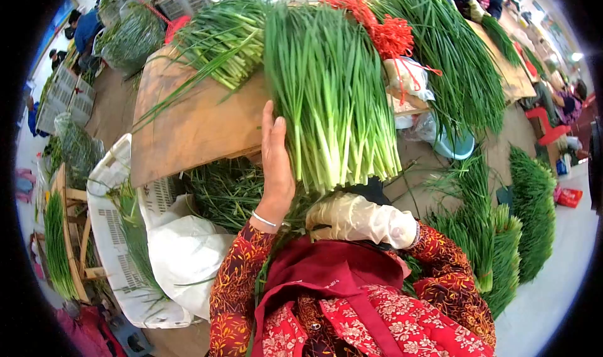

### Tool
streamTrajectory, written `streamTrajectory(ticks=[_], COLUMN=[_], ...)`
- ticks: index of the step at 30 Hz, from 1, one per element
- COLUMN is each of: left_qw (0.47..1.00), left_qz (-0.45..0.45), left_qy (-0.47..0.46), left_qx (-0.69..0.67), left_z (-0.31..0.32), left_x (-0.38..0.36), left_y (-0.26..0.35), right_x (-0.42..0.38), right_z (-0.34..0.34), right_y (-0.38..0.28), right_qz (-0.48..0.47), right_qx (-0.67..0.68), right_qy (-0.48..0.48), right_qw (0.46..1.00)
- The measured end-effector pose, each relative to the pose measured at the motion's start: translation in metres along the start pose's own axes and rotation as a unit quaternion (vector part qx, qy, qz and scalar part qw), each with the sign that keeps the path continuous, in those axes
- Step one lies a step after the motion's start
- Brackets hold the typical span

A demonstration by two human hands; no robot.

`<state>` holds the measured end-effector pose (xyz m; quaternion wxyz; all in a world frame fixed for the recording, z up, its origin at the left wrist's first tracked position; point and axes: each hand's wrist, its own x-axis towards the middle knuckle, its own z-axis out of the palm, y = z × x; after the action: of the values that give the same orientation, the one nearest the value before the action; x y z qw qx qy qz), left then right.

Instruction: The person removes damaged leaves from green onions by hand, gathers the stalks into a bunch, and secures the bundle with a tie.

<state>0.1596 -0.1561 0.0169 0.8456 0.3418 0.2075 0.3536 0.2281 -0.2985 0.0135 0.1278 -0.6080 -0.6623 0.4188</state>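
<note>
Nearest, I am seeing the right hand [355, 220], in a wrinkled cream glove, sitting just on the near side of the central thick sheaf of long, glossy green stalks [333, 99], its grip impossible to tell. The bare left hand [276, 162] is lying nearly flat, clasping nothing, against the sheaf's left side, and I am judging that light, even palm pressure suits aligning slender stems unbruised. Beyond, a smooth brown wooden board [182, 124] is showing left, frizzy red plastic ties [391, 35] lying far right.

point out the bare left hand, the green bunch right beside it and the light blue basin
Left hand [277, 166], head view: middle of the hand
Green bunch [330, 96], head view: middle of the stalks
Light blue basin [463, 148], head view: its visible wall
</note>
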Motion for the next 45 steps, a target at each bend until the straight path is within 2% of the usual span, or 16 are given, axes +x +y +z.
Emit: streamTrajectory(ticks=[3,5,7,8,9,11,12,13,15,17,24,35,37,41,42,45], left_qw=[0.973,0.967,0.961,0.983,0.996,1.000,0.999,0.996,0.983,0.964,0.912,0.964,0.954,0.928,0.927,0.884], left_qz=[0.118,0.128,0.141,0.094,0.047,-0.001,0.018,0.038,0.081,0.109,0.152,0.110,0.129,0.183,0.185,0.247], left_qy=[-0.023,-0.024,-0.018,-0.015,-0.010,-0.005,-0.009,-0.015,-0.028,-0.037,-0.010,-0.058,-0.050,-0.012,-0.011,-0.074], left_qx=[0.199,0.219,0.239,0.156,0.070,-0.014,0.031,0.077,0.164,0.238,0.380,0.235,0.266,0.325,0.325,0.389], left_z=[0.014,0.015,0.023,0.019,0.014,0.010,0.010,0.011,0.016,0.018,0.018,-0.001,-0.006,0.006,0.011,0.033], left_x=[-0.013,-0.012,-0.017,-0.015,-0.013,-0.013,-0.014,-0.014,-0.012,-0.011,-0.005,-0.001,0.001,0.000,0.004,0.019], left_y=[-0.012,-0.010,-0.004,0.001,0.005,0.006,0.004,0.000,-0.007,-0.011,-0.028,-0.013,-0.002,0.029,0.035,0.052], right_x=[-0.001,-0.011,-0.040,-0.055,-0.069,-0.086,-0.094,-0.089,-0.068,-0.049,-0.024,-0.052,-0.070,-0.102,-0.104,-0.099], right_z=[-0.009,-0.012,-0.024,-0.043,-0.044,-0.060,-0.061,-0.056,-0.062,-0.056,-0.065,-0.076,-0.085,-0.114,-0.121,-0.145], right_y=[0.003,-0.006,-0.034,-0.054,-0.053,-0.053,-0.055,-0.048,-0.034,-0.009,0.014,0.014,0.019,0.062,0.078,0.093], right_qz=[0.043,-0.068,-0.023,0.018,-0.055,-0.158,-0.083,0.038,0.155,0.162,0.066,-0.005,0.022,-0.044,-0.069,-0.062], right_qx=[0.054,-0.059,0.005,0.033,0.023,0.115,-0.056,-0.168,-0.187,-0.185,-0.251,-0.210,-0.136,-0.128,-0.026,0.046], right_qy=[0.030,-0.025,-0.120,-0.154,-0.075,0.221,0.398,0.491,0.498,0.470,0.438,0.464,0.421,0.561,0.590,0.617], right_qw=[0.997,0.996,0.992,0.987,0.995,0.956,0.912,0.854,0.832,0.848,0.861,0.861,0.897,0.816,0.804,0.783])
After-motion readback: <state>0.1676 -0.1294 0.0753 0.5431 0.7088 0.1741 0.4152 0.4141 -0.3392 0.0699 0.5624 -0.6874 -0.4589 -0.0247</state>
